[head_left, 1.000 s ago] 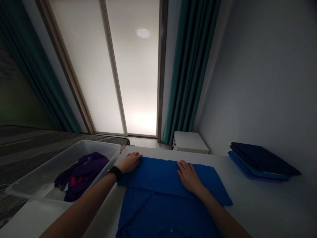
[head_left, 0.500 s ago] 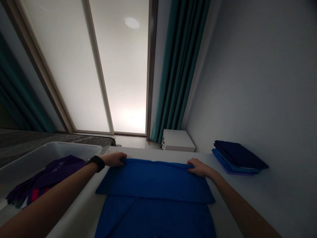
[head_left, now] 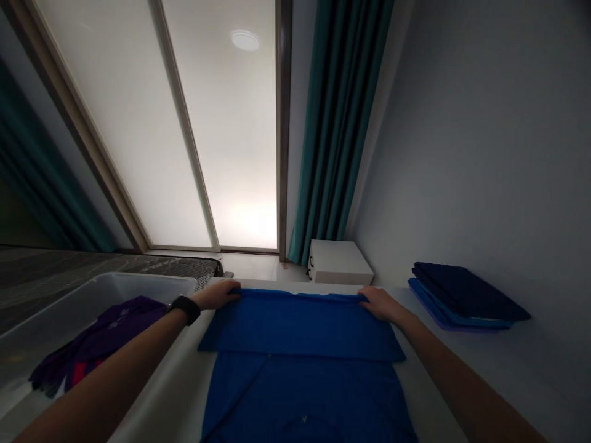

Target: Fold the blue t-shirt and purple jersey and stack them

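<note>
A blue shirt (head_left: 307, 384) lies on a white table in front of me, its collar side close to my body. Its far part is folded back over itself as a wide band, with the band's loose edge running across the middle. My left hand (head_left: 218, 295), with a black watch (head_left: 184, 307) on its wrist, is closed on the far left corner of the fold. At the far right corner, the fingers of my right hand (head_left: 379, 303) pinch the same folded edge. Both thumbs are partly hidden.
To the left stands a translucent plastic bin (head_left: 148, 282) holding purple clothing (head_left: 117, 326). A stack of folded blue garments (head_left: 466, 295) lies on the right by the wall. Beyond the table (head_left: 161, 387) are a small white cabinet (head_left: 339, 261) and green curtains (head_left: 339, 123).
The view has shifted a little, and the shirt's collar area shows more at the bottom. The folded band looks slightly farther from me. Both hands keep hold of its far edge.
</note>
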`<action>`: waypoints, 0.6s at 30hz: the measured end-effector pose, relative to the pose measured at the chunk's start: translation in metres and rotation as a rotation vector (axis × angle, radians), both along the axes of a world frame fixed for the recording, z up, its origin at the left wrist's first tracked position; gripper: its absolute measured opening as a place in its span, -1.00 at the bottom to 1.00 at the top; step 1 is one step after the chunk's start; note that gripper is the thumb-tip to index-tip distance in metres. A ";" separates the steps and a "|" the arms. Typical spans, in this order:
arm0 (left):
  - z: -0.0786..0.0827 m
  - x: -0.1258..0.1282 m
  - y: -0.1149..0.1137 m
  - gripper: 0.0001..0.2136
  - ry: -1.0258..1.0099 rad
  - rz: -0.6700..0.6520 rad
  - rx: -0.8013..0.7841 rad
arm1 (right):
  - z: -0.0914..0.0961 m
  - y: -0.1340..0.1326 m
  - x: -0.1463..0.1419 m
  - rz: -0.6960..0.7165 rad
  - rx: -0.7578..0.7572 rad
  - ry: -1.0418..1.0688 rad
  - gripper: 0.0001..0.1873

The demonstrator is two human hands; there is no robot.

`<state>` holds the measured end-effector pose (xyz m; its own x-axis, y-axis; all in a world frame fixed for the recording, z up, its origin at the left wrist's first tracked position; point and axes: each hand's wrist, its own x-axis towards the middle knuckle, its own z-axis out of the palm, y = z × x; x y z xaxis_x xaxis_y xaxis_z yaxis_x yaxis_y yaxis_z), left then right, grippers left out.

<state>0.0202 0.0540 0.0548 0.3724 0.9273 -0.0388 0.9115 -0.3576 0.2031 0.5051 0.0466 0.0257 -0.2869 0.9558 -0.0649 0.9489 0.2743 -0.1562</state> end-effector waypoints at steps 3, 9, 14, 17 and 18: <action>0.008 0.000 0.004 -0.78 -0.003 0.014 0.036 | 0.011 0.004 -0.003 -0.024 0.117 0.014 -0.76; 0.034 0.002 -0.003 -0.75 -0.044 0.121 0.166 | 0.031 -0.001 -0.004 -0.076 0.296 0.052 -0.73; 0.050 0.006 -0.025 -0.77 -0.162 0.173 0.179 | 0.045 -0.020 -0.002 -0.074 0.351 0.083 -0.72; 0.052 0.007 -0.051 -0.79 -0.252 0.170 0.190 | 0.048 -0.043 -0.001 -0.074 0.363 0.114 -0.72; 0.051 0.007 -0.062 -0.80 -0.290 0.165 0.204 | 0.048 -0.053 -0.001 -0.072 0.363 0.134 -0.72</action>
